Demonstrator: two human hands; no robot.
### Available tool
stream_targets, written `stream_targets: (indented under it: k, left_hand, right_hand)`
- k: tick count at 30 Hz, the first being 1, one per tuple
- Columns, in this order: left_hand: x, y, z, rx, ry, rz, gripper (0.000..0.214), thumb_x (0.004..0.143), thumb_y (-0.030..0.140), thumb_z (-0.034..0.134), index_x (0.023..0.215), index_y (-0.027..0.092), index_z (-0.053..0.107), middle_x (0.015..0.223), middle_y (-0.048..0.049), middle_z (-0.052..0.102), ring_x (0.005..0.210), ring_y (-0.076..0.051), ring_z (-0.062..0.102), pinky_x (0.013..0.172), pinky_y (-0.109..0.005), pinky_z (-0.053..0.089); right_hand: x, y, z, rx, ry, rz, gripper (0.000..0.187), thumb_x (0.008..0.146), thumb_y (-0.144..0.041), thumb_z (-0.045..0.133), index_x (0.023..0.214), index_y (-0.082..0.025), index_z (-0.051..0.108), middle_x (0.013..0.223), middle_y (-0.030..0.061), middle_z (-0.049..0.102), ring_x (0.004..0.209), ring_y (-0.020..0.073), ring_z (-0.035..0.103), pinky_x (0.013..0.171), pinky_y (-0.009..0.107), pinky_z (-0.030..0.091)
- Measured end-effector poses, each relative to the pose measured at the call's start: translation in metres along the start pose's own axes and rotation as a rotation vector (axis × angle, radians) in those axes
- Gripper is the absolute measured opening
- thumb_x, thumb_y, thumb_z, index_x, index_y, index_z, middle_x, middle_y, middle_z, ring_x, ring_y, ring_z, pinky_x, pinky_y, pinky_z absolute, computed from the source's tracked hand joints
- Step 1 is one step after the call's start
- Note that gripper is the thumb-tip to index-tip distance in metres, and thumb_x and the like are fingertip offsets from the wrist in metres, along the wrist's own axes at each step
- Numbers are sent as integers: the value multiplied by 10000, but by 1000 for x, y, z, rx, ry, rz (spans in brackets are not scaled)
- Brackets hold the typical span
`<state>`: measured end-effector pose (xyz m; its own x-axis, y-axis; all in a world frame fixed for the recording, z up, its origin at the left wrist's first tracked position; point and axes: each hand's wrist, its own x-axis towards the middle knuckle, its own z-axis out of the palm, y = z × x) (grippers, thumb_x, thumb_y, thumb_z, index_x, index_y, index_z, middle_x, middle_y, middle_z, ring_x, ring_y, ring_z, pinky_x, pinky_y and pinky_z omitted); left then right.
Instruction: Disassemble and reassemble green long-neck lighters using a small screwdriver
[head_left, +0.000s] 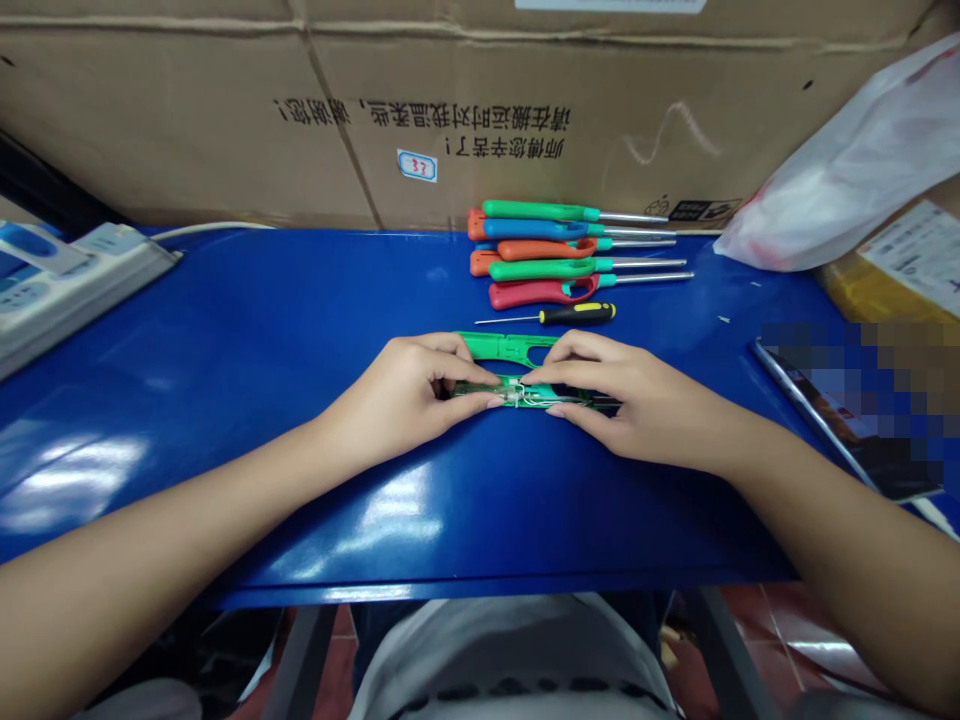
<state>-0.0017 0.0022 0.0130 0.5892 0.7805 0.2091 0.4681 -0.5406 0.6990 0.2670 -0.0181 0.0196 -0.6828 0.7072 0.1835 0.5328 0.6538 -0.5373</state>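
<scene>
Hands, left point(409, 395) and right point(634, 400), pinch a green lighter body point(525, 393) (its shell half point(506, 347) just behind) mid-worktop point(262, 330).

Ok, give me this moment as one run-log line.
left hand: pinching green open casing | right hand: pinching it too | casing: on blue table | behind: green shell half, screwdriver, row of lighters

Bare left hand point(405, 395) and right hand point(637, 402); pale grey garment point(517, 640) with dark-patterned hem.
</scene>
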Motion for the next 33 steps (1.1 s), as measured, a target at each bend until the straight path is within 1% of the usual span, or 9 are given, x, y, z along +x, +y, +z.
stream_targets:
  k: [5,11,16,19,22,25,28,30,33]
  left_hand:
    - [0,-1,-3,-24,-19,-31,184,903,315,747,1046,233,829,924,-36,721,749,-138,673,636,-247,515]
    - [2,-3,-3,-30,-21,-21,149,909,302,745,999,230,838,824,-18,689,703,-124,648,629,-244,495]
    - [3,-6,-5,-10,-30,-2,154,901,295,752,1008,224,837,787,-9,666,664,-113,617,599,-241,471]
    - [4,-7,-7,-16,-38,-15,164,887,307,765,1013,230,838,814,-15,688,676,-119,626,597,-243,475]
    - [3,-6,-8,-16,-45,-2,165,897,303,752,1022,235,836,858,-23,719,729,-131,661,648,-252,506]
    - [2,-5,-8,8,-48,9,165,909,300,739,1023,231,835,880,-27,732,747,-136,677,683,-260,525]
    - [2,-5,-9,22,-62,26,172,913,300,736,1036,226,832,893,-30,738,747,-134,679,672,-253,528]
    - [2,-5,-11,39,-68,58,176,921,286,728,1047,215,828,907,-32,740,759,-129,680,672,-242,528]
    - [2,-5,-12,74,-68,129,177,926,255,724,1058,187,821,926,-36,735,795,-121,681,704,-225,530]
  right_hand:
    - [-1,1,1,-19,10,-9,323,964,-190,607,1276,-184,693,1125,75,630,1010,187,628,890,326,520]
    - [-1,-1,2,-157,37,-95,357,978,-281,610,1324,-230,681,1207,111,620,1071,243,611,924,419,520]
    - [-3,-8,3,-420,-106,-214,409,1028,-342,531,1417,-252,621,1540,167,503,1316,363,523,1025,579,444]
    - [-5,-9,3,-451,-160,-235,410,1047,-331,492,1429,-232,606,1613,143,448,1356,352,505,1075,581,414]
    - [-5,-6,3,-418,-161,-245,434,1047,-357,500,1461,-245,570,1636,103,428,1383,330,485,1109,567,392]
    - [-3,-1,-1,-345,-79,-192,434,1036,-353,530,1457,-258,573,1550,93,533,1369,299,504,1116,530,394]
    - [-2,4,-5,-309,37,-85,347,1010,-312,577,1337,-237,669,1320,90,690,1239,275,590,1036,480,439]
    - [-1,5,-7,-289,102,-27,276,985,-308,624,1229,-224,721,1177,80,735,1134,261,634,976,458,455]
    - [-1,5,-6,-219,148,24,204,959,-288,669,1132,-213,746,1096,63,749,1060,237,666,955,436,462]
